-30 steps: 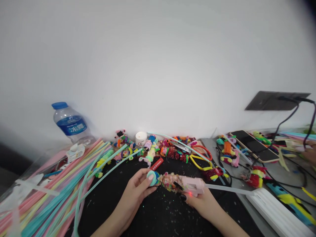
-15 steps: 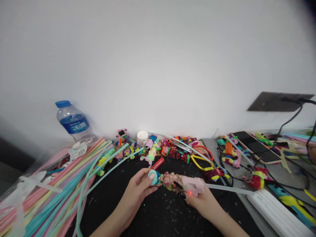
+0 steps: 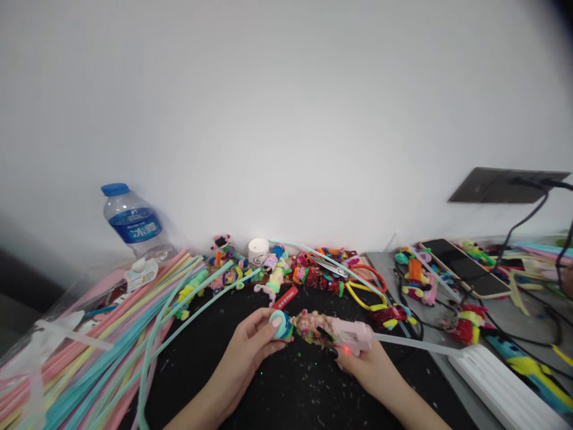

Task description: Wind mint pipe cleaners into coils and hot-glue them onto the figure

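Observation:
Between the thumb and fingers of my left hand (image 3: pixel 253 343) is a small pipe-cleaner piece (image 3: pixel 278 324), mint green at one end and blue at the other. My right hand (image 3: pixel 369 364) is wrapped round a pink hot glue gun (image 3: pixel 351 334) with a small red light lit. Fuzz and glue crust its front end, and the tip points left, close beside the blue end of the piece. A clear glue stick (image 3: pixel 414 341) sticks out of the gun's back. Both hands are over a black mat (image 3: pixel 308 394) strewn with small scraps.
Pipe cleaners (image 3: pixel 89 370) lie in a bundle at left, near a water bottle (image 3: pixel 136 224). Along the wall are several pipe-cleaner figures (image 3: pixel 275 278), a white tub (image 3: pixel 258 251) and scissors (image 3: pixel 364 292). At right lie a phone (image 3: pixel 465 269), a white power strip (image 3: pixel 505 385) and black cables.
The glue gun's tip has drawn slightly away from the small piece, leaving a narrow gap. Both hands keep their holds. The whole view has shifted slightly.

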`<action>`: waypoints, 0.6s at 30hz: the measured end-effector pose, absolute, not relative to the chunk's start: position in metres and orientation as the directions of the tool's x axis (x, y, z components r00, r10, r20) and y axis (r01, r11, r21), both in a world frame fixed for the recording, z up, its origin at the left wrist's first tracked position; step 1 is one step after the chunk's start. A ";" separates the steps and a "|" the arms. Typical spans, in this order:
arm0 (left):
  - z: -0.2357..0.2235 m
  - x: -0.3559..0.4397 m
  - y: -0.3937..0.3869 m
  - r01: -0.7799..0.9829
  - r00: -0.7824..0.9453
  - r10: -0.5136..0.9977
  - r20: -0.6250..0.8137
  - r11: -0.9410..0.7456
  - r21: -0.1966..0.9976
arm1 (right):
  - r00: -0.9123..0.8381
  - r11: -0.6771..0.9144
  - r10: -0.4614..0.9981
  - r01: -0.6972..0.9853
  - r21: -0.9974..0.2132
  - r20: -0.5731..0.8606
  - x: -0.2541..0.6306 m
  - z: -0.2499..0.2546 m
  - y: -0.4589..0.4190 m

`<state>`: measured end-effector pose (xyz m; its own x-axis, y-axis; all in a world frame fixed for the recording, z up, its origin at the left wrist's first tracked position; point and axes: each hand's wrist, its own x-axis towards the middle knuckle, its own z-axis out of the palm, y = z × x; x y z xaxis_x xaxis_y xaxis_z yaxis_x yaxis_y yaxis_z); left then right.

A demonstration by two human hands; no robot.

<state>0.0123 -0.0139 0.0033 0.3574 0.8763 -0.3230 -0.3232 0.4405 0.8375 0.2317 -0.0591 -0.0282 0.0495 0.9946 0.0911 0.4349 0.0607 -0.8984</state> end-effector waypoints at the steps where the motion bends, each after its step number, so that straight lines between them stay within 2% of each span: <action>1: 0.003 0.012 -0.014 -0.321 0.358 0.876 -0.324 0.442 0.838 | 0.047 0.047 0.996 0.439 -0.897 0.075 0.233 -0.031 -0.060; 7: 0.003 0.012 -0.013 -0.327 0.364 0.877 -0.315 0.436 0.838 | 0.060 0.045 0.995 0.445 -0.894 0.080 0.229 -0.024 -0.058; 10: 0.003 0.011 -0.013 -0.322 0.385 0.869 -0.311 0.442 0.837 | -0.050 0.093 0.996 0.420 -0.903 0.080 0.226 -0.013 -0.056; 18: 0.005 0.013 -0.014 -0.328 0.378 0.877 -0.298 0.427 0.843 | -0.034 0.100 0.995 0.405 -0.909 0.095 0.225 -0.010 -0.057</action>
